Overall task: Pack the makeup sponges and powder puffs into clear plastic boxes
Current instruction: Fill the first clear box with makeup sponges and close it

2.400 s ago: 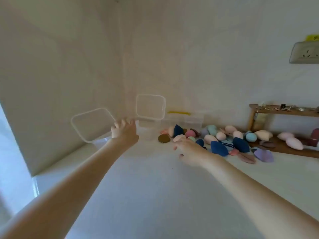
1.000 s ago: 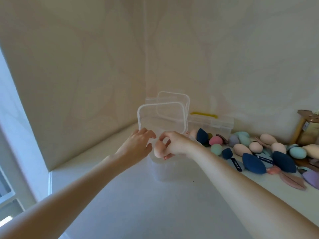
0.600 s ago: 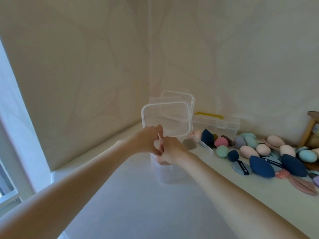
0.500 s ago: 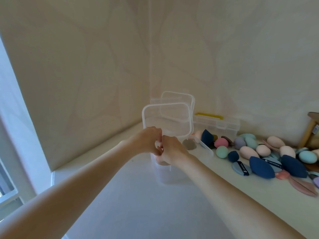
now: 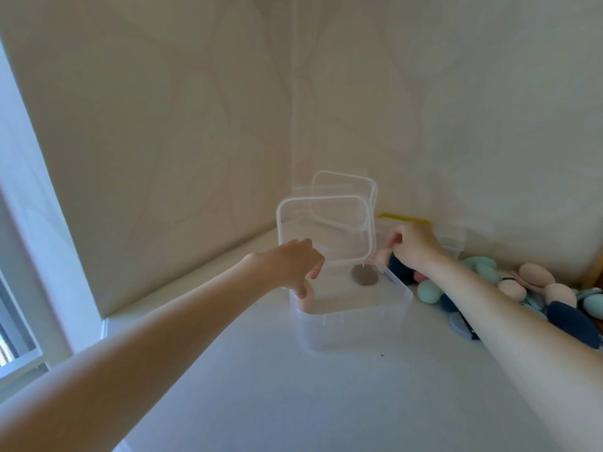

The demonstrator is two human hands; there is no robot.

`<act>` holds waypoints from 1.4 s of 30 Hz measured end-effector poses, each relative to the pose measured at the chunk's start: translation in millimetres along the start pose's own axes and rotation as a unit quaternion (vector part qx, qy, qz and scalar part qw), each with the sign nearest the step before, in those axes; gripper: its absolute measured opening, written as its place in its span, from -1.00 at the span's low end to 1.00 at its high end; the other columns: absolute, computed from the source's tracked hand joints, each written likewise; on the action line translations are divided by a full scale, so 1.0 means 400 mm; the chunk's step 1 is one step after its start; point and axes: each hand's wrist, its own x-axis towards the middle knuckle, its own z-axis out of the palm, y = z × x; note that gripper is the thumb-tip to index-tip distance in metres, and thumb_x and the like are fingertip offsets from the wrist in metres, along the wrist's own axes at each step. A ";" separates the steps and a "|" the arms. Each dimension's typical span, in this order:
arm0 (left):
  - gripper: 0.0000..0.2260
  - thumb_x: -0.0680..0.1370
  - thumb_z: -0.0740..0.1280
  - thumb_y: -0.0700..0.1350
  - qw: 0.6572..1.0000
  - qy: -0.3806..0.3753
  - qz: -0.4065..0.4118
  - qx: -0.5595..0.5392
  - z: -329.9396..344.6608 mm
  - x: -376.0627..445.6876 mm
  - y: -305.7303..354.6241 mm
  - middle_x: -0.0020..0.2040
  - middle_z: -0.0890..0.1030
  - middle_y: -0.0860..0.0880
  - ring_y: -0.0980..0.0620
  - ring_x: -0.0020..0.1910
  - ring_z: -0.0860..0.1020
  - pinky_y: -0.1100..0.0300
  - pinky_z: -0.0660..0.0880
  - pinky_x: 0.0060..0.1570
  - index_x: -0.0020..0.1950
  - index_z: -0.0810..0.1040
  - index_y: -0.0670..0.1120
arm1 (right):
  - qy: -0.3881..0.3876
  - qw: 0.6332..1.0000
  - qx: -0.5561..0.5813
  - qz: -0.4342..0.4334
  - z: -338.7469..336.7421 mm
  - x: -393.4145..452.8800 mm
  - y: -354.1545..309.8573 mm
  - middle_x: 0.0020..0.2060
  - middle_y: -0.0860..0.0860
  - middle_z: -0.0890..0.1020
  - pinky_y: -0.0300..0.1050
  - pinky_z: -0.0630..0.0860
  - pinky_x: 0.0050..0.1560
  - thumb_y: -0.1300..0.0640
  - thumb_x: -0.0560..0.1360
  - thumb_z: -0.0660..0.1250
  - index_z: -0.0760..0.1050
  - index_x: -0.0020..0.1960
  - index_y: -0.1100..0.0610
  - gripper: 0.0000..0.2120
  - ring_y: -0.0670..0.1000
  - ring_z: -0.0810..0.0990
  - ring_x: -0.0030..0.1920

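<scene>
A clear box [image 5: 350, 316] of thin, glossy plastic with rounded corners is sitting on the smooth white counter [image 5: 326, 402], its hinged lid [image 5: 324, 230] standing upright at the back. A second clear lid [image 5: 346, 187] is standing just behind it. The left hand [image 5: 292, 265] is hovering over the box's left rim, fingers curled downward; a soft peach sponge [image 5: 306, 296] is lying in the box's left corner right below the thumb, and I cannot tell whether the fingers are touching it. A flat, round brownish puff [image 5: 364, 275] is showing through the box near its far right side. The right hand [image 5: 414, 244] is reaching past the lid's right edge, fingers bent and closing on a pale, rounded sponge [image 5: 381, 255] at the near end of the pile [image 5: 528, 288]. That pile of matte, egg-shaped and teardrop sponges in navy, teal, pink and beige is lying along the wall to the right.
</scene>
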 end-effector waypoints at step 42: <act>-0.65 0.52 0.33 -0.03 0.997 0.071 0.012 -0.001 0.028 -0.006 0.039 0.22 0.38 -0.11 -0.10 0.20 0.40 0.09 0.43 0.17 0.28 0.44 -0.05 | -0.195 0.980 -0.028 -0.026 0.063 -0.113 -0.128 -0.15 0.10 0.59 -0.13 0.56 -0.13 0.09 0.43 0.41 0.43 0.02 0.22 -0.73 0.09 0.61 -0.25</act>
